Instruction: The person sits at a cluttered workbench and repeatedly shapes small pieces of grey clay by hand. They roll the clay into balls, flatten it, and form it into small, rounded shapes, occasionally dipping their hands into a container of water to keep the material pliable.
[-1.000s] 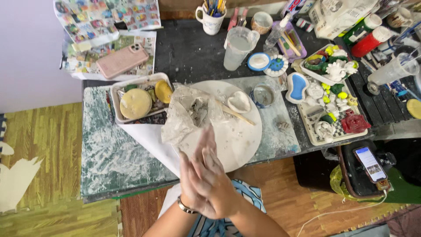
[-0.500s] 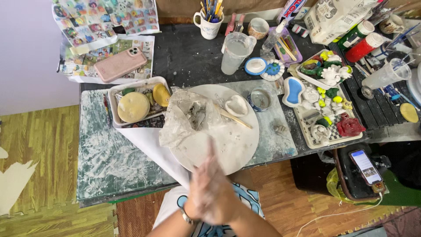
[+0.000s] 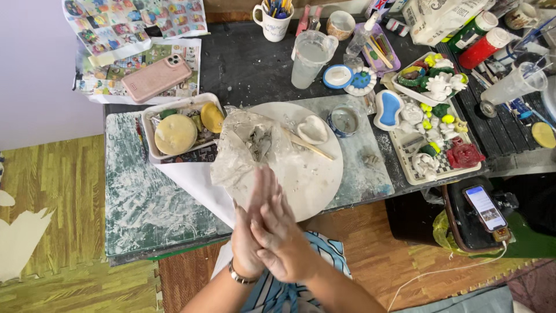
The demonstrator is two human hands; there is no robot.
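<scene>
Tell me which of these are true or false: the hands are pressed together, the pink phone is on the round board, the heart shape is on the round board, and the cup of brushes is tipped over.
1. The left hand and right hand are pressed together, palm to palm. True.
2. The pink phone lies on the round board. False: it lies on printed sheets at the far left of the table.
3. The white heart shape sits on the round board. True.
4. The cup of brushes is tipped over. False: it stands upright.
</scene>
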